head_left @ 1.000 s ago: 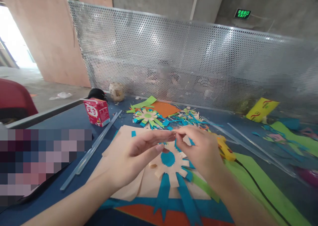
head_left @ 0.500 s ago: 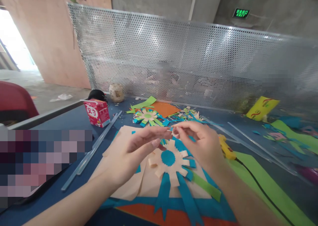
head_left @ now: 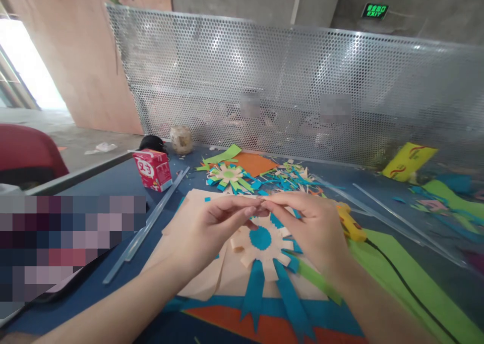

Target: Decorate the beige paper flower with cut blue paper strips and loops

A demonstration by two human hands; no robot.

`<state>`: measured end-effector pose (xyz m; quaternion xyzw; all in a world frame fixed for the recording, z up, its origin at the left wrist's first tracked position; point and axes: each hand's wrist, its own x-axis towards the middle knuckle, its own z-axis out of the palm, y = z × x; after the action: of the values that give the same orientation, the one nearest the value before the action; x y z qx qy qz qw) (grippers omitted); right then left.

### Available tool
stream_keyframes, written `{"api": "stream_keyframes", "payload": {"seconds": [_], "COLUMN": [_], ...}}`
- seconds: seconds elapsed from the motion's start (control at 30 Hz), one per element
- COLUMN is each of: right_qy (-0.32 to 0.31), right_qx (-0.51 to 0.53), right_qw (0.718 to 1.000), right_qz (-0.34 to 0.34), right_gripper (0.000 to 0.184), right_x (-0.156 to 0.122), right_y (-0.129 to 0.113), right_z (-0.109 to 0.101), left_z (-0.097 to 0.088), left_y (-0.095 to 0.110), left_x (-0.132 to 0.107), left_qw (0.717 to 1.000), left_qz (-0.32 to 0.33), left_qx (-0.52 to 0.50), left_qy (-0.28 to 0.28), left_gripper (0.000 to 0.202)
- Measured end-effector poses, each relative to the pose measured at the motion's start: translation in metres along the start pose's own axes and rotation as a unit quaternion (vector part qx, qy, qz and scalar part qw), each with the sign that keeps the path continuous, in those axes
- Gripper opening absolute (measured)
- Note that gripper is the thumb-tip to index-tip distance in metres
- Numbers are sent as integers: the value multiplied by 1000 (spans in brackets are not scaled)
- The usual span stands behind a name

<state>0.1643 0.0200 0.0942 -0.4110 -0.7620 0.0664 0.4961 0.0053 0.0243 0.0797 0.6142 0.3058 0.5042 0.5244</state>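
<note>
My left hand (head_left: 212, 228) and my right hand (head_left: 310, 228) meet fingertip to fingertip above a paper rosette (head_left: 264, 248). Both are pinched together on something tiny that I cannot make out. The rosette is peach with a blue scalloped centre and two blue ribbon tails (head_left: 272, 293). It lies on a peach sheet (head_left: 196, 203) over blue and orange paper (head_left: 264, 329). One peach petal at the left of the rosette is curled up.
A yellow glue gun (head_left: 350, 223) with a black cord lies right of my right hand on green paper (head_left: 401, 273). Clear glue sticks (head_left: 147, 228), a red carton (head_left: 153, 168), a second paper flower (head_left: 227, 175), paper scraps and a perforated metal screen (head_left: 302, 87) surround the work.
My fingertips parted slightly half a second ago and have closed together again. The view shifted a little to the left and down.
</note>
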Motion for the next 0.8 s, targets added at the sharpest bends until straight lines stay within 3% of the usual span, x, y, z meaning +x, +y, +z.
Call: {"api": "stream_keyframes", "payload": {"seconds": [0.13,0.27,0.4,0.5,0.67,0.8], "right_qy": [-10,-58,-167,-160,-92,-85], "right_qx": [86,209,385,477,515,502], "right_qw": [989,949,866,810,780,783], "right_qz": [117,228,271,301,344,358], "right_gripper": [12,13,19,18,13,19], "right_x": [3,4,-2,-5,-4,-5], "right_y": [-1,1,0,2,10,9], "right_z": [-1,4,14,17,20,22], "left_z": [-2,-8,-10,-11,-12,-11], "left_y": [-4,-12,-13,-12,-13,-11], "left_x": [2,4,2,0,-2,-4], "left_qw": [995,984,948,906,885,894], "left_qz": [35,93,196,263,292,263], "left_qx": [45,85,224,323,360,361], "left_qy": [76,128,116,79,31,33], "left_gripper": [8,9,11,21,37,49]}}
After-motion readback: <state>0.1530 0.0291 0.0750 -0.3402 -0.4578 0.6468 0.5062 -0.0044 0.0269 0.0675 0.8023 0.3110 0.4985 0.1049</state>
